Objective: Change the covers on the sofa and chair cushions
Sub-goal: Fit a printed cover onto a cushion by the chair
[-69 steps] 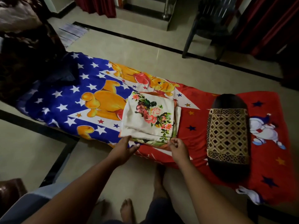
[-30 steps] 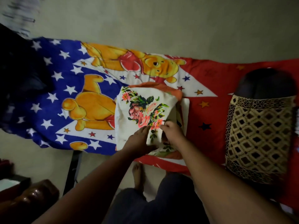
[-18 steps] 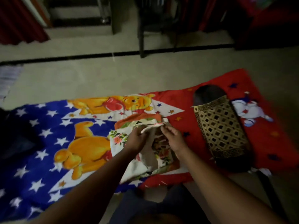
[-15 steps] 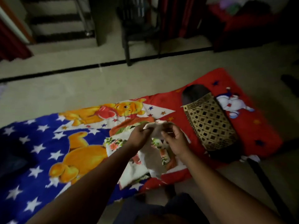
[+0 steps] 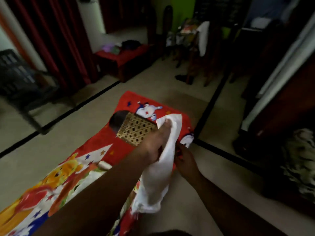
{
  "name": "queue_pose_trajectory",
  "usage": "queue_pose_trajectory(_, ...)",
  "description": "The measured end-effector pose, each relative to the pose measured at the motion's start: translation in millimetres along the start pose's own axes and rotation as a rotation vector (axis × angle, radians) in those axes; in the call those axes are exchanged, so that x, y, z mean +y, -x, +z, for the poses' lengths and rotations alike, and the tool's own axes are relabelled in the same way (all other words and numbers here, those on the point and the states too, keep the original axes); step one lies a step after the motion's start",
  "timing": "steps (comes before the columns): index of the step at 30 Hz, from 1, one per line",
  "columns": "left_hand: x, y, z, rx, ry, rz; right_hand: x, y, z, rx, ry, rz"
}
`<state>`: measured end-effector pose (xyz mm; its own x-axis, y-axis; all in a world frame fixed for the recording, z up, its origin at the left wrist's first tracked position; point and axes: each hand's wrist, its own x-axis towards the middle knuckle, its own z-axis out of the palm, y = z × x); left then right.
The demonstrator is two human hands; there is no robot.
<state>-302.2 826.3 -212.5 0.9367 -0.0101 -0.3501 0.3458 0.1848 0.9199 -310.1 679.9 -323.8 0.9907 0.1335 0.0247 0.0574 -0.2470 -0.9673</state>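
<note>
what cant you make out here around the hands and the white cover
- Right hand, head view: fingers hidden behind the white cover; grip unclear.
- Cover's printed side: not visible.
- Patterned cushion: near end hidden by the left hand.
- Folded covers on the sheet: hidden by the left arm.

Cartoon-print mattress [image 5: 119, 147] on tiled floor [image 5: 56, 142]

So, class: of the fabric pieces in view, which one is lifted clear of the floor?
The white cover, gripped by the left hand and held lower by the right hand. The cartoon-print sheet lies flat on the floor.
</note>
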Motion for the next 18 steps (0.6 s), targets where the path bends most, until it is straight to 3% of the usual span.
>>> queue_pose_trajectory(3, 2.1, -13.6, 91.2, -0.189, 0.029, 0.053, 5.6, 30.2, -75.0, 0.109, -0.104, 0.061)
queue_pose_trajectory(6, -8.6, -29.6, 171.0, -0.258, 0.015, 0.058, 20.6, 60.9, -148.4, 0.209, -0.156, 0.061)
queue_pose_trajectory(12, -30.8, -45.8, 333.4, -0.303, 0.064, -0.075, 71.7, 104.9, -294.5, 0.254, 0.151, 0.192)
queue_pose_trajectory(15, -44.7, -48.8, 398.5, -0.449, -0.021, -0.038, 91.3, 122.7, -360.0, 0.469, 0.158, 0.267)
queue_pose_trajectory(18, -72.3, -37.8, 453.2, -0.611, -0.343, 0.056, 101.3, 138.1, -425.4, 0.717, 0.187, 0.33)
